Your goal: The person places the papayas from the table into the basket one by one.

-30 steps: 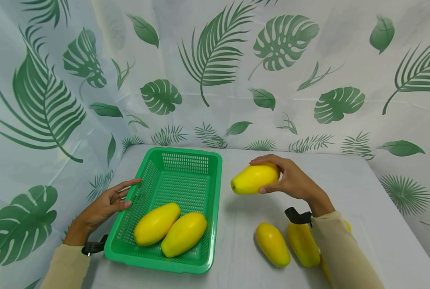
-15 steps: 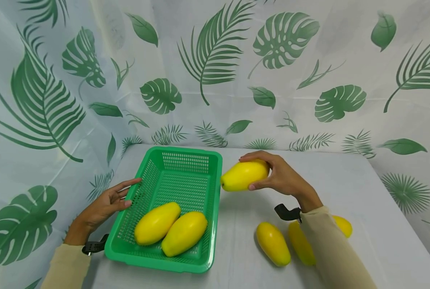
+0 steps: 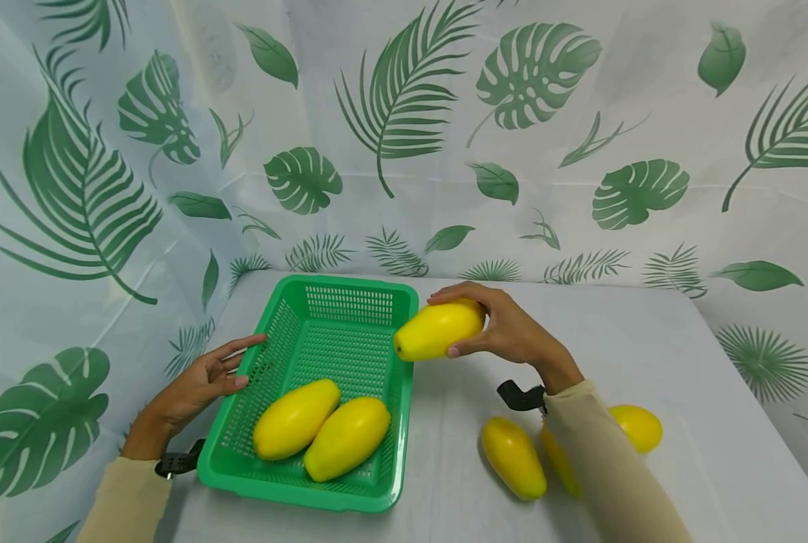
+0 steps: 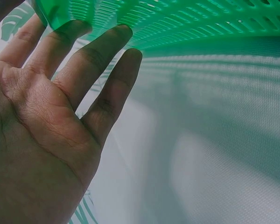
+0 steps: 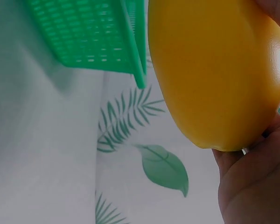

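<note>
Right hand [image 3: 512, 332] grips a yellow fruit [image 3: 438, 329], held over the green basket's [image 3: 404, 407] right rim. Below it, two fruits [image 3: 322, 428] lie inside; three more [image 3: 512, 456] wait on the table behind the wrist. Left hand [image 3: 197, 385], fingers straight, steadies the basket's left wall.

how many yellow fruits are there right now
6: two lie in the green basket, at and; one is in the right hand, at; three lie on the table, at and, the last mostly hidden behind the sleeve.

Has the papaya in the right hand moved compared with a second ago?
Yes. The held papaya has moved left, now reaching over the green basket's right rim.
</note>
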Tool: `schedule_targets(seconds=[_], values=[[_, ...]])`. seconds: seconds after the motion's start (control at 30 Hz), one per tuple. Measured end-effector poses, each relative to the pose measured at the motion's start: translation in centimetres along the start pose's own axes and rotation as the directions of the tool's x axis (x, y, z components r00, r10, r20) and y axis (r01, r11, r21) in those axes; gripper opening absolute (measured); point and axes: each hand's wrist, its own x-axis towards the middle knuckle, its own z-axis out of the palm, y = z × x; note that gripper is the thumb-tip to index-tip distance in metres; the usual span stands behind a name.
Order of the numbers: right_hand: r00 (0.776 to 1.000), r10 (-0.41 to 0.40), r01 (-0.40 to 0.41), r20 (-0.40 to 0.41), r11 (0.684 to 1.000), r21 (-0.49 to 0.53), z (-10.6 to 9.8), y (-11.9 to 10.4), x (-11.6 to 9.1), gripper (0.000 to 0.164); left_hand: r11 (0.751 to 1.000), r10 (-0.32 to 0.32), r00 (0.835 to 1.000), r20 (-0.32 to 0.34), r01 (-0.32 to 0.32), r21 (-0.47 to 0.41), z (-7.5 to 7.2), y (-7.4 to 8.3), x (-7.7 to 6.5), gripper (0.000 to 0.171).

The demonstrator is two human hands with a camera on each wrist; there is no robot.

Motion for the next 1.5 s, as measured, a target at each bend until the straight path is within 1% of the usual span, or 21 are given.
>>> schedule_targets(seconds=[0.2,0.43,0.7,0.93,1.23,1.5], values=[[0.999,-0.036,0.035,0.023,0.999,0.016,0.8,-0.2,0.9,0.066,1.0,0.004,1.0,-0.003,-0.004,0.008,0.0,0.1,0.0,0.064],[0.997,-0.058,0.055,0.056,0.997,0.047,1.7,-0.3,1.8,0.063,1.0,0.0,1.0,-0.005,0.0,0.004,0.0,0.0,0.0,0.064],[0.992,-0.085,0.079,0.094,0.995,0.061,2.6,-0.5,2.7,0.065,1.0,0.005,1.0,-0.006,-0.005,0.005,0.1,0.2,0.0,0.064],[0.989,-0.08,0.072,0.125,0.995,0.071,3.3,-0.7,3.4,0.064,1.0,0.008,1.0,-0.002,-0.008,-0.003,0.0,0.2,0.0,0.064],[0.978,-0.114,0.099,0.172,0.991,0.093,4.2,-0.4,4.3,0.065,1.0,0.004,1.0,-0.003,-0.004,0.001,-0.1,0.1,0.0,0.064],[0.972,-0.117,0.102,0.204,0.991,0.081,4.9,-0.4,5.0,0.064,1.0,-0.005,1.0,0.001,0.005,-0.003,0.0,0.1,0.0,0.065]])
